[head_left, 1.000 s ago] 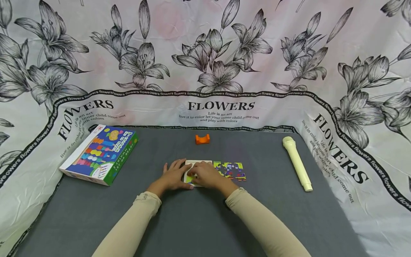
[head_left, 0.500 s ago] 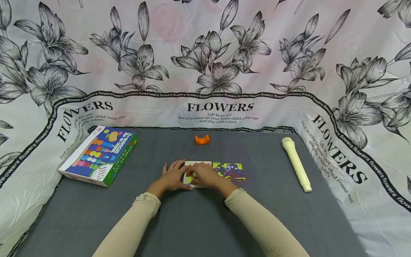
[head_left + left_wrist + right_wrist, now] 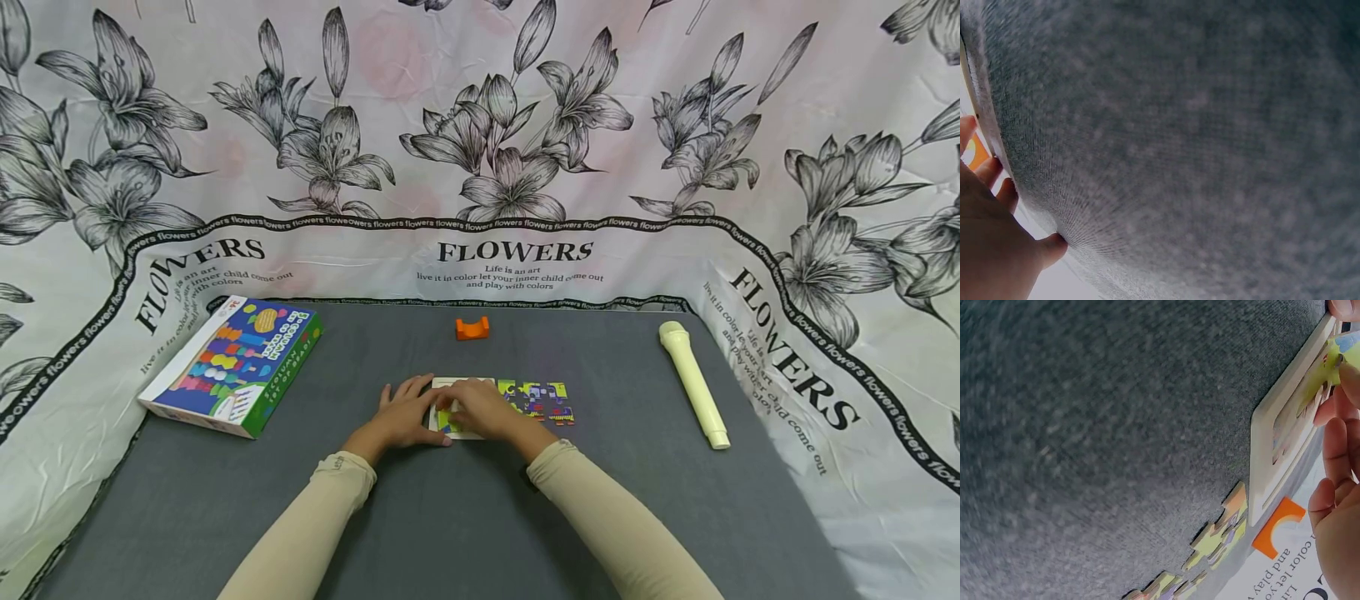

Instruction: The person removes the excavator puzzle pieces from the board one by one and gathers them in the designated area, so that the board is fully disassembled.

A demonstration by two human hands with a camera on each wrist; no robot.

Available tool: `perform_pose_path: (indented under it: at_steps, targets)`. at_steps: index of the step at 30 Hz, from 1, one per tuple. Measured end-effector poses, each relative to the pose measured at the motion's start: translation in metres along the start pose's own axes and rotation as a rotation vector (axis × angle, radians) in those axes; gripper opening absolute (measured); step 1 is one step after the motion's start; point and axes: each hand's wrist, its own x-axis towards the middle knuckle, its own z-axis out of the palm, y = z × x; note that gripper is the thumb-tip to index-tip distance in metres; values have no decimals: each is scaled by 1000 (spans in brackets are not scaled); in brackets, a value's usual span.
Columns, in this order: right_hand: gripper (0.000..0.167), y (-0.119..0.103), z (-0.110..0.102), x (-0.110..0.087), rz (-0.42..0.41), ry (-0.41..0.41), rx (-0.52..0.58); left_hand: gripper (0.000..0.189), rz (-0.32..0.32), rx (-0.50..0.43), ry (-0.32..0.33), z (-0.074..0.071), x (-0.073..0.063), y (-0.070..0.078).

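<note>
A small white-framed puzzle board (image 3: 465, 435) lies mid-table under both hands, with yellow-green pieces showing inside its left part. My left hand (image 3: 397, 419) rests along the board's left side, fingers spread toward the far corner and thumb near its front edge. Bent over the board, my right hand (image 3: 480, 408) pinches a yellow-green puzzle piece (image 3: 1316, 378), seen tilted at the tray in the right wrist view. The right fingers hide much of the board. Several loose puzzle pieces (image 3: 534, 400) lie just right of it.
An orange curved block (image 3: 472, 328) stands behind the board. At the left lies a colourful toy box (image 3: 232, 367), and at the right a pale yellow toy microphone (image 3: 693, 383). Flower-printed cloth (image 3: 517, 258) borders the grey table (image 3: 465, 533).
Both hands stay at the board. The right fingers shift only slightly over its left part; the loose pieces keep their places.
</note>
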Motion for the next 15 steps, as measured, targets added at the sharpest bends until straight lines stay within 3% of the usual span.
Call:
perform_pose_path:
  at_steps: [15]
  targets:
    - [9,1,1,1,40,21,43,88,1,-1,8,1,0,0]
